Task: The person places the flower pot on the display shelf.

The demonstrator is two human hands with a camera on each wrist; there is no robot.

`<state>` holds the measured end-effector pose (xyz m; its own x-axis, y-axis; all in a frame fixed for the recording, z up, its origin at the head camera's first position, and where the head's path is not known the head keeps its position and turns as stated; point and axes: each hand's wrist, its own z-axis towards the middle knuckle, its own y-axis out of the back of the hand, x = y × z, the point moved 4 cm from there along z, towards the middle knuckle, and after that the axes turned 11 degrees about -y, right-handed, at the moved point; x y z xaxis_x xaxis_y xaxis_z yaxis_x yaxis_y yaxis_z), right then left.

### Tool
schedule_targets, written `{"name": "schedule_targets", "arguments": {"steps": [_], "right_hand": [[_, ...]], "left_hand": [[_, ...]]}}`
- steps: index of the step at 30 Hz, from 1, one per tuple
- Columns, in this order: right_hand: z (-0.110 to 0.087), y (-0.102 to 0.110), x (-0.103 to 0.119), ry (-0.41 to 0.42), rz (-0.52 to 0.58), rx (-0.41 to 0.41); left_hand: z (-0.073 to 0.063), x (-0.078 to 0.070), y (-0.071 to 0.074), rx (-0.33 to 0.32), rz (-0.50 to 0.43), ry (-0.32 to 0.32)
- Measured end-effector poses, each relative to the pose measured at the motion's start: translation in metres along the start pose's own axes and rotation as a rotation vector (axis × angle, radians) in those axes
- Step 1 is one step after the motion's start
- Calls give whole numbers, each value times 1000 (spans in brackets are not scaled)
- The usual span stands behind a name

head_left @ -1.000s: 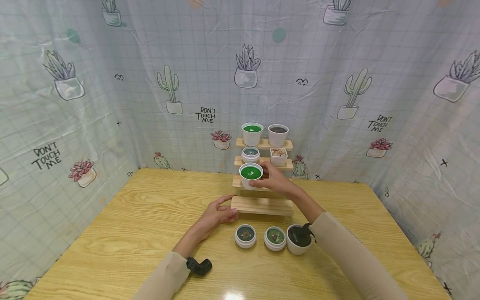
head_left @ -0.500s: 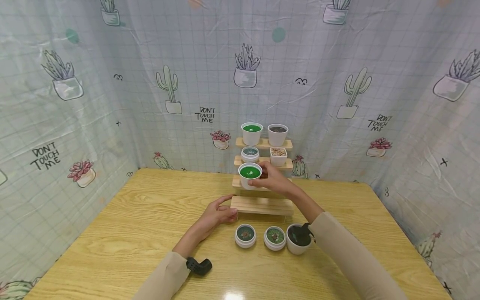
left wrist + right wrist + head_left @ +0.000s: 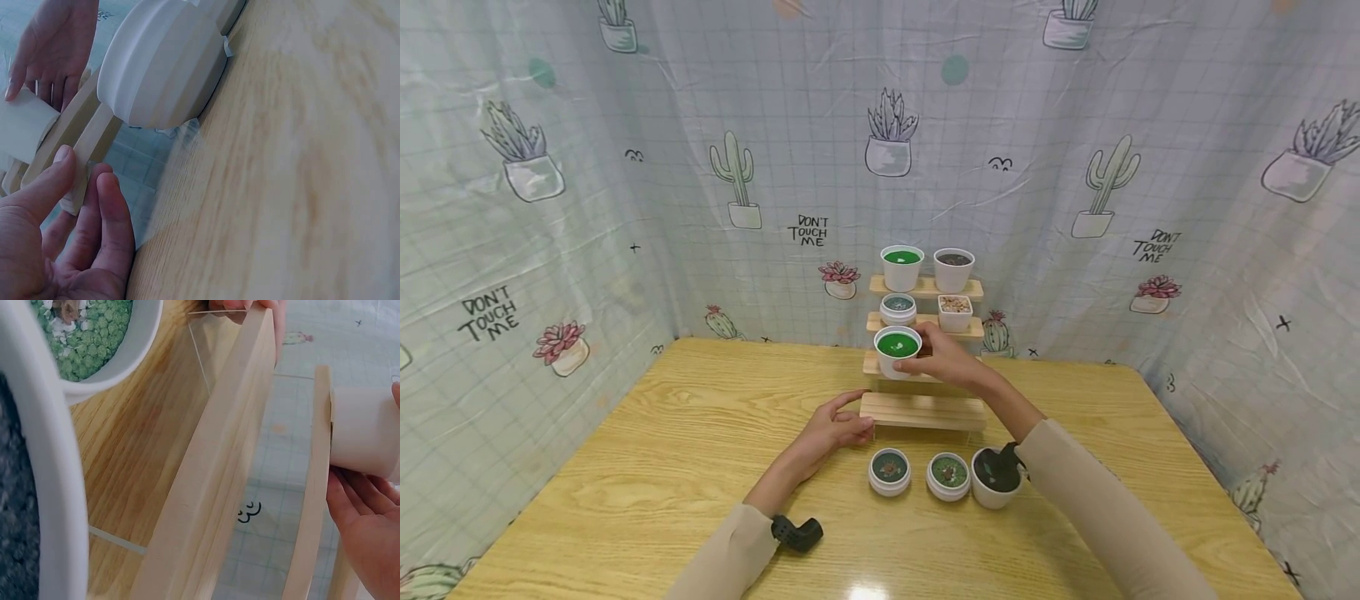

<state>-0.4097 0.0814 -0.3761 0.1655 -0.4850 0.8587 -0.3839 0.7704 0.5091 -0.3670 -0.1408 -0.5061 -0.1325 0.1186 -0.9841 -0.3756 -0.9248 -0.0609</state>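
While the head view shows a cactus-print curtain (image 3: 820, 92) behind the surface's (image 3: 647, 467) far edge, near which the right hand (image 3: 946, 360) grips a green-filled pot (image 3: 897, 348), the left-wrist view has the left hand (image 3: 81, 247) pinching the lowest wooden step (image 3: 95, 132), the right-wrist view that pot against the next step (image 3: 317, 456).

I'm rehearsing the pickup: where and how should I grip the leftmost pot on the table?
Probably pinch the pot by its rounded outer wall, from the front left: it stands upright, its top is filled, and the wooden stand rises behind.
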Motion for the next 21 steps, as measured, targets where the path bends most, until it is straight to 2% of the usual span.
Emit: {"name": "schedule_targets", "arguments": {"steps": [21], "right_hand": [[-1, -2, 1, 48, -79, -7]], "left_hand": [[-1, -1, -1, -9, -4, 3]]}}
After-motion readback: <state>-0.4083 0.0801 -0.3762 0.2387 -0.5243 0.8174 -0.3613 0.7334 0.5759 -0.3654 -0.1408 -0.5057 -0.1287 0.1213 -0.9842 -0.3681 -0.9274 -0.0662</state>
